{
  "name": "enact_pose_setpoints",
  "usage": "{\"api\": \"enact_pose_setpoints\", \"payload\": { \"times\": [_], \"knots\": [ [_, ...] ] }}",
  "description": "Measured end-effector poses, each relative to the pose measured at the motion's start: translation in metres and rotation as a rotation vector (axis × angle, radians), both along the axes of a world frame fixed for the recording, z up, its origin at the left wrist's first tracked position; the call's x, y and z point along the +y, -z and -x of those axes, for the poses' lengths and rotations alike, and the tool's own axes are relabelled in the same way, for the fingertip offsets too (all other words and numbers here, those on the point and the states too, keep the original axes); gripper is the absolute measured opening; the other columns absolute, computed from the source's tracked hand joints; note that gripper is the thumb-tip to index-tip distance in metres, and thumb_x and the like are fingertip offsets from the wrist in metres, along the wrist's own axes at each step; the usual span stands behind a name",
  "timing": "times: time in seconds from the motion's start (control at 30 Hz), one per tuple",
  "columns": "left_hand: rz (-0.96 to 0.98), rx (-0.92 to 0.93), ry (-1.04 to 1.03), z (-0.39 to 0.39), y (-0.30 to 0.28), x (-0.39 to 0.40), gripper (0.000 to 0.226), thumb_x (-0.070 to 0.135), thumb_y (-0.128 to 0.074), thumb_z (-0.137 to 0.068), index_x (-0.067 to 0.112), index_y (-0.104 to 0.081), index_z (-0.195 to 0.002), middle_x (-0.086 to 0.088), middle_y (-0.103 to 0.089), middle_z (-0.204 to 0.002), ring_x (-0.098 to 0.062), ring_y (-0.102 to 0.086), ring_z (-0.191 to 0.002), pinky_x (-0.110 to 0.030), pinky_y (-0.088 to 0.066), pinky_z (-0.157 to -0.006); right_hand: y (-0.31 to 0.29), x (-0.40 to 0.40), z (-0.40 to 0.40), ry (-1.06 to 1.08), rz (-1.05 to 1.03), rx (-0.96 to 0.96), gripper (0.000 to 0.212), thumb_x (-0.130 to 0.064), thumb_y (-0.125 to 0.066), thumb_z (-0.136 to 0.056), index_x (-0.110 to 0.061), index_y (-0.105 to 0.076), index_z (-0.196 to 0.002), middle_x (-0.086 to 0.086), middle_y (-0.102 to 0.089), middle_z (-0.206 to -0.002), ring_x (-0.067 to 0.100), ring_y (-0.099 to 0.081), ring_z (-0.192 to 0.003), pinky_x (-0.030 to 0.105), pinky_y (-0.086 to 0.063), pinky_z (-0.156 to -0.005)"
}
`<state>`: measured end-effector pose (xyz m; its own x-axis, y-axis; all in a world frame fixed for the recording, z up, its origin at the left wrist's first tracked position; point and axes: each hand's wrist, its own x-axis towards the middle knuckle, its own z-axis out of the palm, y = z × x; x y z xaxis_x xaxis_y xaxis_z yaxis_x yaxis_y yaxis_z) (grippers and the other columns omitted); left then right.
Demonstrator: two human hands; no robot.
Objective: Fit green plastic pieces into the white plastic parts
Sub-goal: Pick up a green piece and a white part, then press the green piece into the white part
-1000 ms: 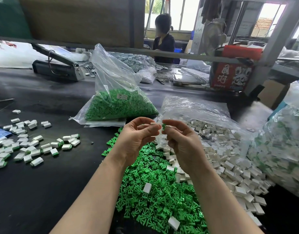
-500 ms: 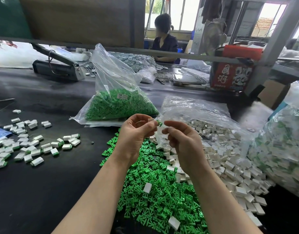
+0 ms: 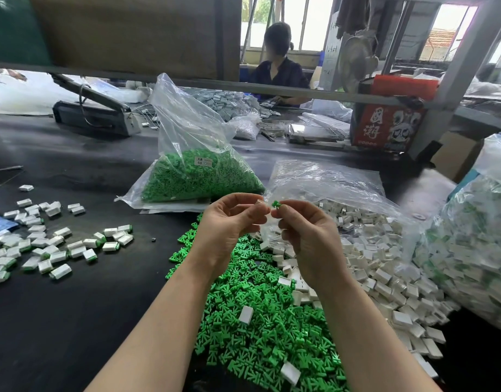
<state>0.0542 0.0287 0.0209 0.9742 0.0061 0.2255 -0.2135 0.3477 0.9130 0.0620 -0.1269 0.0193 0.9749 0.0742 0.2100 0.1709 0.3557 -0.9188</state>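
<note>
Above the loose green pile [image 3: 260, 321], the right hand [image 3: 308, 239] pinches a small green plastic piece [image 3: 276, 204] between thumb and forefinger, and the left hand [image 3: 229, 224] pinches a white plastic part [image 3: 261, 202] at its curled fingertips; the two pieces sit just apart. Right of the green pile spreads a heap of white parts [image 3: 385, 267], left of it lie assembled white-and-green pieces [image 3: 54, 244], and beyond it stands a clear bag of green pieces [image 3: 198, 171].
</note>
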Motion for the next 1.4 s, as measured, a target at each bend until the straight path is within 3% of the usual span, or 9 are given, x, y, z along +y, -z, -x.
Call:
{"api": "enact_pose_setpoints", "payload": {
  "times": [0.17,0.37,0.6,0.77,0.93,1.03,1.13,1.27,1.4],
  "knots": [
    [-0.043,-0.014,-0.01,0.0,0.002,-0.001,0.024,0.026,-0.078,-0.073,0.02,-0.079,-0.096,-0.01,-0.076,-0.094,-0.015,-0.071,-0.081,-0.022,-0.055,-0.072,-0.002,-0.001,0.0,0.053,0.027,-0.036,0.01,-0.001,-0.064,-0.088,-0.007,-0.07,-0.095,0.007,-0.068,-0.081,0.01,-0.057,-0.067,0.026,-0.044,-0.062],
    [-0.107,-0.057,-0.025,0.001,0.0,-0.004,0.018,0.023,-0.075,-0.076,0.024,-0.079,-0.094,-0.008,-0.077,-0.091,-0.016,-0.072,-0.08,-0.021,-0.055,-0.072,-0.001,0.002,0.001,0.148,0.157,-0.169,0.011,-0.001,-0.068,-0.088,-0.004,-0.072,-0.098,-0.002,-0.072,-0.079,0.001,-0.062,-0.066,0.014,-0.048,-0.062],
    [-0.159,-0.108,-0.067,0.001,0.001,-0.002,0.013,0.025,-0.077,-0.073,0.025,-0.079,-0.086,-0.007,-0.076,-0.083,-0.017,-0.072,-0.075,-0.022,-0.055,-0.069,-0.001,0.003,0.002,0.204,0.33,-0.267,0.011,-0.004,-0.071,-0.086,-0.008,-0.074,-0.096,0.002,-0.075,-0.085,0.015,-0.072,-0.081,0.023,-0.057,-0.077],
    [-0.183,-0.153,-0.073,-0.001,0.002,0.0,0.016,0.027,-0.079,-0.073,0.024,-0.079,-0.088,-0.007,-0.076,-0.084,-0.016,-0.072,-0.075,-0.022,-0.056,-0.07,-0.002,0.002,0.003,0.197,0.445,-0.243,0.003,-0.015,-0.065,-0.093,-0.015,-0.068,-0.093,0.003,-0.072,-0.08,0.015,-0.068,-0.072,0.025,-0.055,-0.063],
    [-0.261,-0.129,-0.089,-0.006,0.009,-0.003,0.017,0.027,-0.078,-0.073,0.021,-0.076,-0.089,-0.006,-0.076,-0.083,-0.016,-0.072,-0.074,-0.021,-0.055,-0.069,0.002,0.003,0.003,0.173,0.764,-0.287,0.026,-0.021,-0.049,-0.101,-0.019,-0.053,-0.076,0.007,-0.058,-0.066,0.013,-0.045,-0.054,0.042,-0.04,-0.052],
    [-0.374,-0.049,-0.054,-0.006,0.01,-0.002,0.026,0.033,-0.073,-0.078,0.012,-0.067,-0.092,-0.005,-0.075,-0.075,-0.012,-0.069,-0.066,-0.018,-0.052,-0.061,0.002,0.003,0.003,0.139,0.719,-0.271,0.029,-0.017,-0.048,-0.101,-0.016,-0.051,-0.072,0.004,-0.052,-0.063,0.011,-0.042,-0.054,0.037,-0.034,-0.052],
    [-0.517,-0.021,0.048,-0.004,0.011,-0.004,0.028,0.03,-0.055,-0.098,0.009,-0.059,-0.078,0.002,-0.065,-0.059,-0.004,-0.056,-0.052,-0.014,-0.042,-0.051,0.002,0.004,0.003,0.102,0.653,-0.243,0.033,-0.013,-0.048,-0.101,-0.016,-0.05,-0.069,0.001,-0.049,-0.061,0.009,-0.04,-0.052,0.031,-0.033,-0.051],
    [-0.508,-0.019,0.134,0.0,0.012,-0.01,0.032,0.021,-0.039,-0.105,0.013,-0.049,-0.076,0.007,-0.049,-0.062,-0.007,-0.044,-0.058,-0.023,-0.037,-0.059,0.002,0.003,0.002,0.068,0.683,-0.234,0.034,-0.014,-0.047,-0.102,-0.017,-0.047,-0.068,0.0,-0.048,-0.06,0.007,-0.038,-0.051,0.027,-0.032,-0.05],
    [-0.547,-0.07,0.089,0.001,0.009,-0.009,0.023,0.031,-0.039,-0.09,0.016,-0.048,-0.075,0.006,-0.044,-0.066,-0.012,-0.039,-0.064,-0.036,-0.033,-0.067,0.001,0.002,0.003,0.034,0.698,-0.248,0.035,-0.017,-0.044,-0.103,-0.017,-0.046,-0.068,-0.001,-0.045,-0.062,0.008,-0.037,-0.054,0.029,-0.031,-0.052]
  ]
}}
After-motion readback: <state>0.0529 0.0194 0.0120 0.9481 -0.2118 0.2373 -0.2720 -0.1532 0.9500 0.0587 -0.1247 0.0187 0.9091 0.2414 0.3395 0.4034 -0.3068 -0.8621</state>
